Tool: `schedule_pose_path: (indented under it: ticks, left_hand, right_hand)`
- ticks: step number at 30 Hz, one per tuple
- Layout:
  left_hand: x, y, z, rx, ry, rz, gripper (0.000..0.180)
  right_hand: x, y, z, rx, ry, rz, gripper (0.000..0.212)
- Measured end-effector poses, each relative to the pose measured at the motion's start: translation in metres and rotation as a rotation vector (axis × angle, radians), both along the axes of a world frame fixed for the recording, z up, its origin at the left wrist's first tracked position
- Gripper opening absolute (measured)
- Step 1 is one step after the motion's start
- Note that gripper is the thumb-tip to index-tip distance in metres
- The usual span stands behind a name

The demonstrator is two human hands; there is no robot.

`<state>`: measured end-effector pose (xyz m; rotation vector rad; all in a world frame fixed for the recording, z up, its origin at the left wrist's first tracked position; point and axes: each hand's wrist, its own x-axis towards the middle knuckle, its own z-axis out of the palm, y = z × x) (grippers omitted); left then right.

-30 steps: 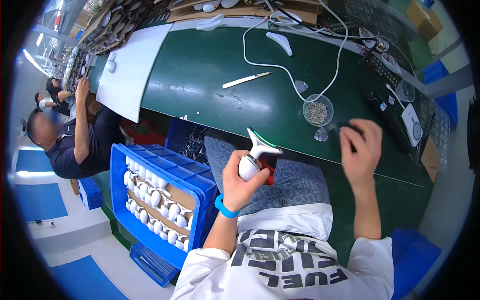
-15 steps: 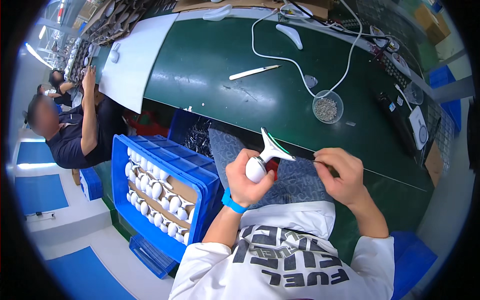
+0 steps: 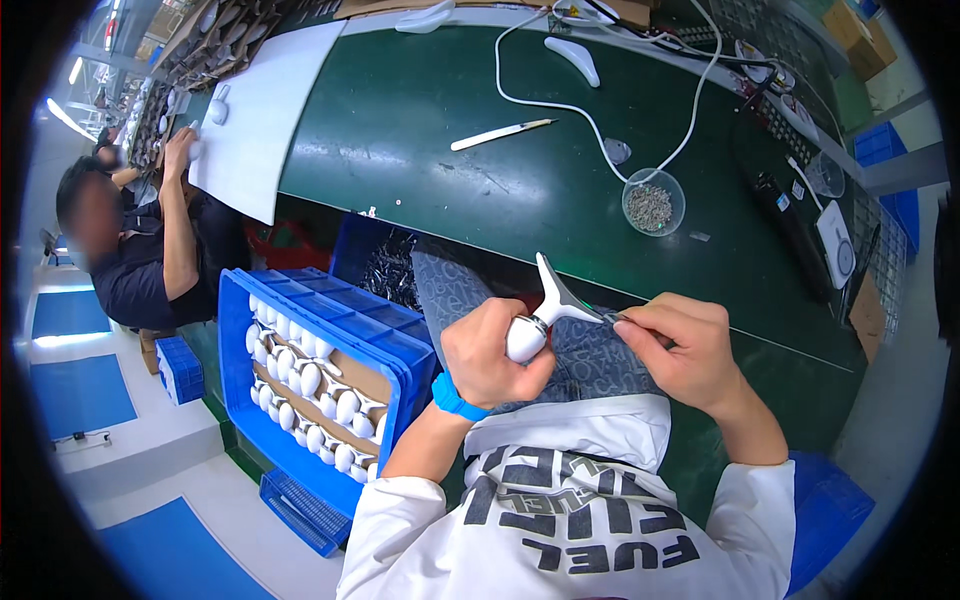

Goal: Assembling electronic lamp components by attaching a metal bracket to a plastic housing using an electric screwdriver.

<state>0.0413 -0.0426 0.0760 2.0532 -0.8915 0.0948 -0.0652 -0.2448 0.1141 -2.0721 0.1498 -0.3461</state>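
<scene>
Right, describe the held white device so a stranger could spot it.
In front of the green table, find the left hand wearing a blue wristband. It grips a white device with a flared head. Unlike similar ones in the blue crate, this one is held.

I hold a device [image 3: 527,339] of smooth, glossy plastic with a shiny metallic-looking collar [image 3: 541,322]; my trousers [image 3: 592,362] are matt cloth, the counter [image 3: 400,150] smooth and glossy.

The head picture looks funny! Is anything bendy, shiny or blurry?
Head view: the far edge of the green table bends; head view: pale glare shines on its top, left of the thin white tool; head view: a blurred patch hides the co-worker's face, but the left hand looks fairly sharp.
</scene>
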Motion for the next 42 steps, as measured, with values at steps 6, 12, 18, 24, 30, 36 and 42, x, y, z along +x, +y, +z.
schedule_pose_path:
  ticks: [6, 12, 18, 24, 30, 36, 42]
  left_hand:
    - [-0.001, 0.0, 0.001, 0.014, -0.002, -0.006, 0.028]
    - [-0.002, 0.001, 0.005, 0.038, -0.05, -0.019, 0.029]
    - [-0.006, 0.001, 0.021, 0.025, 0.017, -0.014, 0.028]
    - [-0.012, -0.005, 0.024, 0.014, 0.135, 0.1, 0.029]
    - [-0.014, -0.007, 0.015, 0.031, 0.271, 0.206, 0.03]
    - [0.005, 0.001, 0.001, -0.044, 0.329, 0.035, 0.032]
    - [0.011, -0.006, 0.008, -0.037, 0.366, -0.127, 0.029]
  right_hand:
    - [0.003, 0.002, -0.001, -0.032, 0.026, 0.026, 0.008]
    - [0.003, 0.014, -0.006, -0.424, -0.101, 0.057, 0.009]
    - [0.009, 0.002, -0.016, -0.24, -0.075, 0.222, 0.01]
    - [0.006, 0.032, -0.016, -0.939, -0.194, 0.215, 0.024]
    - [0.015, 0.033, -0.017, -0.985, -0.148, 0.215, 0.025]
    - [0.003, -0.017, -0.017, -0.209, 0.014, -0.147, 0.021]
    - [-0.013, -0.047, -0.032, -0.181, 0.139, -0.394, 0.022]
